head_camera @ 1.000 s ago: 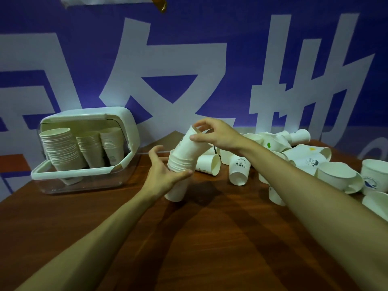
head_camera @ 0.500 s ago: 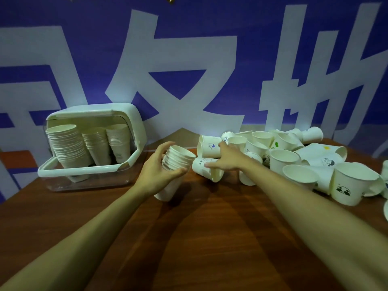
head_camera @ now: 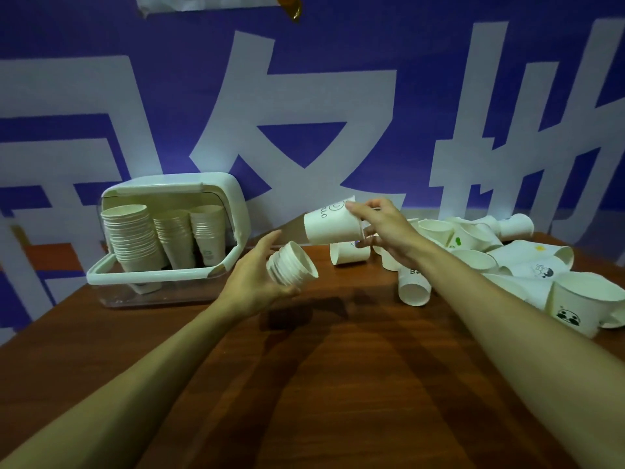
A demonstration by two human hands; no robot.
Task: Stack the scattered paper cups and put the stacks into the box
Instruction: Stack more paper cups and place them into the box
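Three cup stacks (head_camera: 169, 238) stand in our box (head_camera: 162, 275) at nine o'clock; our left hand (head_camera: 253, 275) grips a fourth stack (head_camera: 292, 269), our right hand (head_camera: 385, 225) one cup (head_camera: 333, 223).

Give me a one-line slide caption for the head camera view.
Left hand holds a nested cup stack while right hand brings a single cup toward it; box holds three stacks.

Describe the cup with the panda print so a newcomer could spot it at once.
Start at the pile of loose cups on the right side of the wooden table. The panda cup is at the pile's near right end, mouth tipped up. Only it has a black panda face.
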